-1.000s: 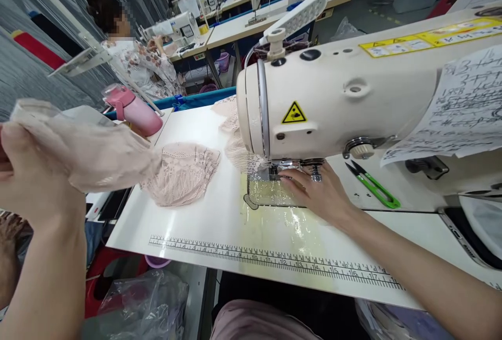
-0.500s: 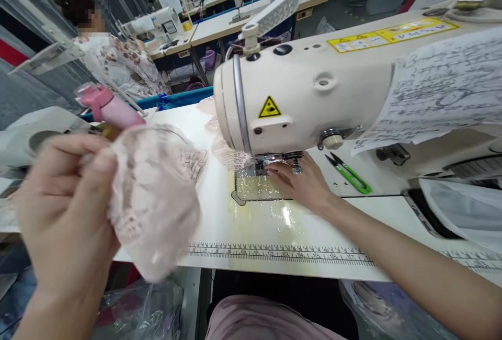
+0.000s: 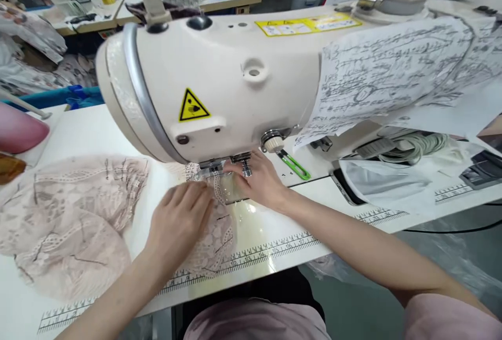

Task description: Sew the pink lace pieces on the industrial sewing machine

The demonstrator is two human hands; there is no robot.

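A pale pink lace piece (image 3: pixel 219 235) lies on the table with its upper end at the presser foot (image 3: pixel 212 168) of the sewing machine (image 3: pixel 227 89). My left hand (image 3: pixel 182 219) is closed on this lace piece just in front of the foot, its bent fingertips partly hidden. On the right of the needle area, my right hand (image 3: pixel 261 180) stretches its fingers toward the foot. Nothing shows in that hand, though the fingertips are partly behind metal parts. A larger heap of pink lace pieces (image 3: pixel 74 230) rests left of my left forearm.
Green thread snips (image 3: pixel 296 165) lie right of my right hand. A pink bottle (image 3: pixel 21 128) stands at the left edge. Handwritten paper (image 3: pixel 392 73) hangs on the machine arm. A printed ruler (image 3: pixel 274 251) runs along the front edge. Another person's patterned sleeve (image 3: pixel 29 31) shows at upper left.
My left hand has come from the raised left side to the presser foot, bringing a lace piece down onto the table. The view has shifted right. My right hand stays by the needle.
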